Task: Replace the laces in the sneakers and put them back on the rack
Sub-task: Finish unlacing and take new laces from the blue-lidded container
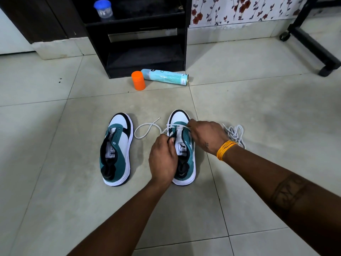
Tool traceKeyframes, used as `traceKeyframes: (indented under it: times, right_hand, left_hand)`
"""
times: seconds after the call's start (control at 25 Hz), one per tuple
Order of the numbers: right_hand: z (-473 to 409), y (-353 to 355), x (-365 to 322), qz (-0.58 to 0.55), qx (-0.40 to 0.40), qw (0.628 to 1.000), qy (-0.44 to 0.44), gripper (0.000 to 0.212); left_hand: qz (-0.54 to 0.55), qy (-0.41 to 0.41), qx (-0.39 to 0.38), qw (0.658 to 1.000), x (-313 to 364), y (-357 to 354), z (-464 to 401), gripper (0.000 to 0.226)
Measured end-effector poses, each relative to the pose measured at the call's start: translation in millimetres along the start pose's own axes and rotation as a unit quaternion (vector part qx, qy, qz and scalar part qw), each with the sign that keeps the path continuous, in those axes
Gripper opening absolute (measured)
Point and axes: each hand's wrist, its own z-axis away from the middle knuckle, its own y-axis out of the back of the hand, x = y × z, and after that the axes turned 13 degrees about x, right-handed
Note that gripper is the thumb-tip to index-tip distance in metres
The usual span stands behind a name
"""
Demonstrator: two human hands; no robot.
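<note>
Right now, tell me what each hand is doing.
Left hand: closed, pinching the white shoelace at the right-side teal-and-white sneaker.
Right hand: closed, pinching the same lace near the front eyelets.

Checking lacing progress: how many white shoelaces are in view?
2. One lace runs through the right sneaker, pinched by both hands, its free end looping left. A second lace lies bundled on the floor behind the right wrist.
</note>
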Motion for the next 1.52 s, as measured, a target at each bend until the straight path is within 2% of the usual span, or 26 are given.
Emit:
traceKeyframes:
  times: [0.08, 0.16, 0.24, 0.28, 0.36, 0.48, 0.6, 0.68, 0.76, 0.84, 0.88, 0.96, 1.08, 1.16, 1.28, 1.44, 1.52]
  right_hand:
    - [-1, -3, 3, -0.014, 0.006, 0.999, -0.033, 0.021]
    - [-1, -5, 6, -0.058, 0.042, 0.990, -0.122, 0.019]
    - [0, -5, 12, -0.129, 0.083, 0.960, -0.235, 0.015]
    - [2, -5, 14, -0.161, 0.090, 0.950, -0.254, 0.012]
    - [5, -4, 12, -0.187, 0.080, 0.958, -0.202, 0.013]
    - [3, -5, 1, -0.158, 0.054, 0.981, -0.096, 0.021]
    - [-3, -7, -5, -0.124, 0.032, 0.989, -0.079, 0.018]
    - [-4, -6, -2, -0.114, 0.054, 0.985, -0.117, 0.017]
    - [-5, -7, 15, -0.102, 0.089, 0.964, -0.228, 0.016]
    - [-2, -7, 33, -0.059, 0.051, 0.951, -0.298, 0.024]
    - [1, -7, 38, -0.043, 0.031, 0.955, -0.293, 0.031]
    - [5, -4, 34, -0.049, 0.038, 0.972, -0.226, 0.037]
    - [2, -1, 13, -0.057, 0.017, 0.995, -0.079, 0.028]
    - [-4, 1, 1, -0.021, -0.012, 0.999, -0.038, 0.025]
    - [-5, 5, 1, 0.045, -0.017, 0.998, -0.046, 0.022]
    - [8, 9, 19, 0.138, -0.139, 0.975, -0.104, 0.024]
    - [9, 9, 15, 0.116, -0.111, 0.981, -0.108, 0.025]
  left_hand:
    - [-0.001, -0.002, 0.000, 1.000, 1, 1, 0, 0.031]
    - [0.001, -0.005, 0.000, 1.000, 1, 0, 0, 0.030]
    - [0.003, -0.001, 0.001, 1.000, 0, 1, -1, 0.027]
    - [0.004, 0.002, 0.002, 1.000, 0, 0, 0, 0.027]
    - [0.007, 0.002, 0.003, 1.000, 0, 0, 0, 0.028]
    - [0.011, -0.003, 0.007, 1.000, 0, -1, -1, 0.031]
    - [0.009, -0.002, 0.007, 1.000, -1, -1, 0, 0.029]
    - [0.007, 0.002, 0.004, 1.000, -1, 0, 0, 0.030]
    - [0.006, 0.007, 0.001, 1.000, -1, -1, 0, 0.030]
    - [0.004, 0.009, 0.002, 1.000, -2, -1, 0, 0.027]
    - [0.004, 0.008, 0.002, 1.000, -2, -2, 1, 0.026]
    - [0.007, 0.005, 0.002, 1.000, -3, -2, 1, 0.026]
    - [0.002, 0.009, -0.004, 1.000, -3, -4, 0, 0.025]
    - [0.003, 0.010, -0.006, 1.000, -4, -4, 0, 0.023]
    - [0.007, 0.011, -0.010, 1.000, -4, -2, 1, 0.022]
    - [0.007, 0.011, -0.005, 1.000, -1, -2, 1, 0.028]
    - [0.009, 0.011, -0.005, 1.000, -2, -3, 1, 0.028]
